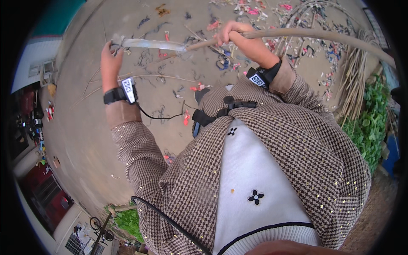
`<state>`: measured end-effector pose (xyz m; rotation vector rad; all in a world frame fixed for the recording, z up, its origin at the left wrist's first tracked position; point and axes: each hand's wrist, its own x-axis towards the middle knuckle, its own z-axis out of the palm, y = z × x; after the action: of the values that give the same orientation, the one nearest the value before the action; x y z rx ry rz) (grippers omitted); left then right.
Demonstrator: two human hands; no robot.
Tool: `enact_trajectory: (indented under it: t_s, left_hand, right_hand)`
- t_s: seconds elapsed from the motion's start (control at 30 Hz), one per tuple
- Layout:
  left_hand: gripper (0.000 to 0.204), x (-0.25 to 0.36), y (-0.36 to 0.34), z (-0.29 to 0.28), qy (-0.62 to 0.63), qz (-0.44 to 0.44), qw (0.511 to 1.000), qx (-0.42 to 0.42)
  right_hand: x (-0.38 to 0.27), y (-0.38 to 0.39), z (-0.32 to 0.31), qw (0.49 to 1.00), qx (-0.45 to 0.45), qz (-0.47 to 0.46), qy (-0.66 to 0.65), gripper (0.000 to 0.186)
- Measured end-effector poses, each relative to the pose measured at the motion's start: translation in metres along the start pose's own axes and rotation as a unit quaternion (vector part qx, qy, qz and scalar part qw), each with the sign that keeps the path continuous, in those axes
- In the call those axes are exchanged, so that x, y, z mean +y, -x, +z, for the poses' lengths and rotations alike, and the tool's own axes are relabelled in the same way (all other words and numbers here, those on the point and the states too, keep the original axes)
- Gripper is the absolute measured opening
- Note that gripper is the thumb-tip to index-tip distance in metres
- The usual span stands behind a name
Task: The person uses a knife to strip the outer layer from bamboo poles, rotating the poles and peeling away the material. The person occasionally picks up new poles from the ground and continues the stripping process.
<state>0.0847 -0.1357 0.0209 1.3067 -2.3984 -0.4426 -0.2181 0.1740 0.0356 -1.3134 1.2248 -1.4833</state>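
My right hand (236, 35) is closed around a long brown pole (314, 34), which looks like bamboo or wood and runs off toward the right edge. A whitish, translucent plastic strip (155, 44) stretches from the pole's left part out to my left hand (111, 60). The left fingers pinch the strip's crumpled far end. How the strip is fixed to the pole is too small to tell. Both arms reach forward, and the strip is nearly straight between the hands.
Scraps of coloured cloth or plastic (253, 11) litter the concrete ground (80, 140). Several thin sticks lie about, one long stick (165, 77) below the strip. At the right are a bundle of poles (353, 80) and leafy green plants (369, 127). A black cable (159, 117) hangs from my left wrist.
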Motion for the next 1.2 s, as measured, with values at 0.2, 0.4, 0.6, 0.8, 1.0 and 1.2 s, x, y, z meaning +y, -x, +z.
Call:
enact_trajectory:
  t_s: [0.2, 0.4, 0.6, 0.8, 1.0, 1.2]
  left_hand:
    - [0.051, 0.017, 0.009, 0.046, 0.168, 0.058, 0.984, -0.017]
    - [0.038, 0.053, 0.015, 0.035, 0.141, 0.042, 0.987, -0.073]
    - [0.038, 0.102, 0.126, 0.061, 0.418, -0.080, 0.804, -0.416]
    - [0.043, 0.148, 0.145, 0.148, 0.623, -0.279, 0.718, -0.136]
    - [0.020, 0.121, 0.152, 0.143, 0.697, -0.197, 0.607, -0.326]
    - [0.035, 0.080, 0.188, 0.106, 0.441, -0.211, 0.822, -0.290]
  right_hand:
    - [0.000, -0.006, 0.005, 0.999, -0.009, -0.035, -0.002, 0.016]
    - [-0.001, -0.006, 0.009, 1.000, 0.008, 0.001, -0.030, 0.017]
    - [-0.001, -0.012, 0.012, 0.991, 0.078, 0.018, -0.108, 0.017]
    - [-0.007, -0.018, 0.016, 0.991, 0.074, 0.003, -0.116, 0.017]
    - [-0.012, -0.022, 0.014, 0.997, 0.063, -0.030, -0.046, 0.015]
    - [0.005, -0.017, 0.019, 0.999, 0.006, -0.044, 0.030, 0.014]
